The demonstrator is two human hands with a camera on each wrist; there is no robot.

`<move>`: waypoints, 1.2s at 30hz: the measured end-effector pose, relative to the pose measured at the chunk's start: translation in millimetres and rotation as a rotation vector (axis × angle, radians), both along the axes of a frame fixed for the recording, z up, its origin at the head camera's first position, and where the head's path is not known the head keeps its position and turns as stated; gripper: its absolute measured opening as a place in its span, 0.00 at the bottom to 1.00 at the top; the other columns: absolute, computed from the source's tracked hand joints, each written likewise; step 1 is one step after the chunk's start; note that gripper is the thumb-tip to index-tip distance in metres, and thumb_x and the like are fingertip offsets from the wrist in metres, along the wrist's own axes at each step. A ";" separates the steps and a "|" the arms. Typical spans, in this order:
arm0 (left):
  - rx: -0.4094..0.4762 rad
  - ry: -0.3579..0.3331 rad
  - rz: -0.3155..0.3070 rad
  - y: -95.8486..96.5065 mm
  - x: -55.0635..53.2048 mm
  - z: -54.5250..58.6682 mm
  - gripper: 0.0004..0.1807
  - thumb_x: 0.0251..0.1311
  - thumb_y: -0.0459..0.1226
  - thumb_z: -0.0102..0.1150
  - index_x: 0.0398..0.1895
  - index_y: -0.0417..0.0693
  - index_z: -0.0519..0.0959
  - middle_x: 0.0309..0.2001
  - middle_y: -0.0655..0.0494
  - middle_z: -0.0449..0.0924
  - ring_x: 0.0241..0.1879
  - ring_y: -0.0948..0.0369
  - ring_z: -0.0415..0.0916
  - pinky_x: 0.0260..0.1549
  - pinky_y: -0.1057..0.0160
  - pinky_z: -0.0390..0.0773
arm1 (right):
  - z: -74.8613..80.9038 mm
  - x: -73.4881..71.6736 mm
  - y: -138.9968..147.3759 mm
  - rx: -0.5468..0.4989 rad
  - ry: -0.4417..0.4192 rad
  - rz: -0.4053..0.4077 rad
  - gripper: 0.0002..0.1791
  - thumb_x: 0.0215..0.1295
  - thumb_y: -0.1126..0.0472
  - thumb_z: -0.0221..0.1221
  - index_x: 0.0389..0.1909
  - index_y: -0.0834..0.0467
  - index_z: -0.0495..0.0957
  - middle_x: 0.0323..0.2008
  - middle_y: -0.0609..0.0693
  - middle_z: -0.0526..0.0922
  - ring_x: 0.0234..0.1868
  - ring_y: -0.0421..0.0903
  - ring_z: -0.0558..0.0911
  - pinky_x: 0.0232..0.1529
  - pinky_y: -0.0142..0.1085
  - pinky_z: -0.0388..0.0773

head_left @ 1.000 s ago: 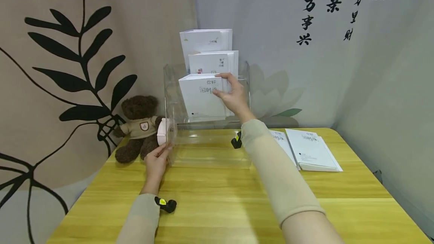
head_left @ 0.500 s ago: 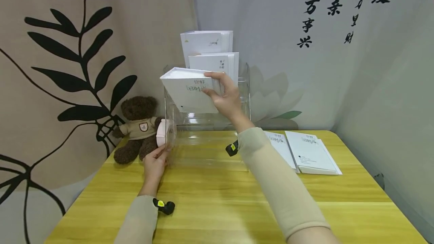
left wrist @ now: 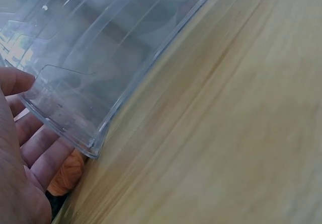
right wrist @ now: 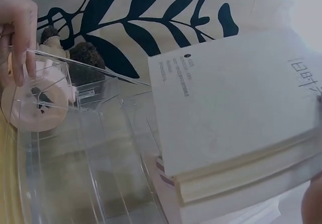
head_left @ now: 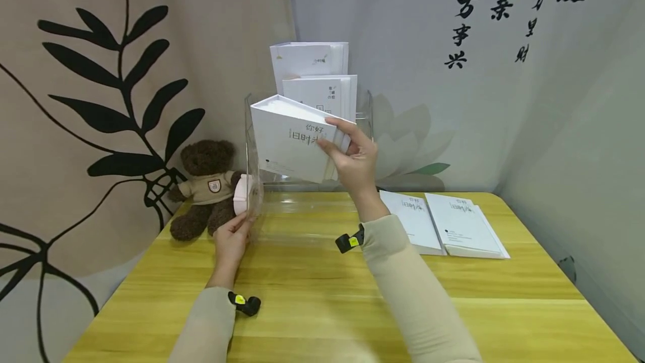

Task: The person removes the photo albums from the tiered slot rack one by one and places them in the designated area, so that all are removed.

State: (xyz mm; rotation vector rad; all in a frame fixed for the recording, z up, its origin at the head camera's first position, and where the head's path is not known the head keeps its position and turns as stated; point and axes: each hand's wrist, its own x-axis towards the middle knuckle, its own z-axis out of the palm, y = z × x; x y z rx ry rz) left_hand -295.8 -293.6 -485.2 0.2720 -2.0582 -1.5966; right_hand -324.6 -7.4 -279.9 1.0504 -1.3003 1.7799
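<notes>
My right hand grips a thick white hardcover book by its right edge, thumb on the printed front cover. It is tilted in front of a clear tiered rack; the right wrist view shows the book's page block and cover from close up. Two more rows of white books, a middle book and a back book, stand upright on the higher tiers. My left hand holds the rack's lower left edge, its thumb and fingers around the clear plastic rim in the left wrist view.
A brown teddy bear sits at the rack's left, with a pink round object between them. White books lie flat on the wooden table at right. Patterned cloth hangs close behind.
The gripped book has come up from standing in the rack's front tier and now tilts, its left end raised. It first shifted left, then back right. My left hand stays at the rack.
</notes>
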 end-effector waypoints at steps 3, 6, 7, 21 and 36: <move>-0.017 0.000 0.009 -0.8 0.4 0.0 0.18 0.64 0.44 0.68 0.55 0.52 0.86 0.48 0.48 0.87 0.37 0.61 0.85 0.26 0.69 0.82 | -4.6 4.9 1.9 -0.006 -0.013 0.009 0.24 0.53 0.80 0.69 0.53 0.69 0.78 0.49 0.63 0.84 0.48 0.57 0.86 0.43 0.49 0.85; -0.030 0.013 0.013 -1.2 0.8 -0.9 0.18 0.64 0.43 0.68 0.56 0.50 0.86 0.46 0.46 0.87 0.34 0.50 0.85 0.22 0.69 0.79 | -11.9 12.4 5.8 -0.028 -0.051 0.001 0.24 0.55 0.78 0.68 0.54 0.68 0.77 0.49 0.61 0.84 0.48 0.56 0.86 0.44 0.48 0.85; -0.031 0.019 0.013 -0.3 0.7 -2.3 0.18 0.63 0.42 0.69 0.55 0.50 0.86 0.46 0.45 0.87 0.31 0.49 0.84 0.21 0.70 0.78 | -16.2 15.4 8.1 -0.039 -0.066 -0.006 0.24 0.55 0.78 0.68 0.55 0.68 0.77 0.48 0.59 0.85 0.48 0.55 0.86 0.44 0.47 0.85; -0.019 0.052 -0.011 -0.2 -3.1 -2.8 0.18 0.63 0.42 0.69 0.54 0.47 0.86 0.46 0.45 0.87 0.30 0.54 0.83 0.19 0.71 0.75 | -37.0 26.7 20.1 -0.070 -0.064 0.045 0.23 0.54 0.80 0.68 0.52 0.71 0.78 0.46 0.62 0.85 0.47 0.57 0.87 0.43 0.46 0.85; -0.123 0.057 0.009 -2.5 0.0 0.1 0.17 0.64 0.43 0.68 0.54 0.50 0.86 0.47 0.48 0.87 0.42 0.73 0.80 0.34 0.79 0.75 | -27.9 35.8 44.5 -0.069 -0.089 0.026 0.23 0.54 0.75 0.71 0.52 0.70 0.78 0.42 0.57 0.87 0.43 0.51 0.88 0.40 0.41 0.86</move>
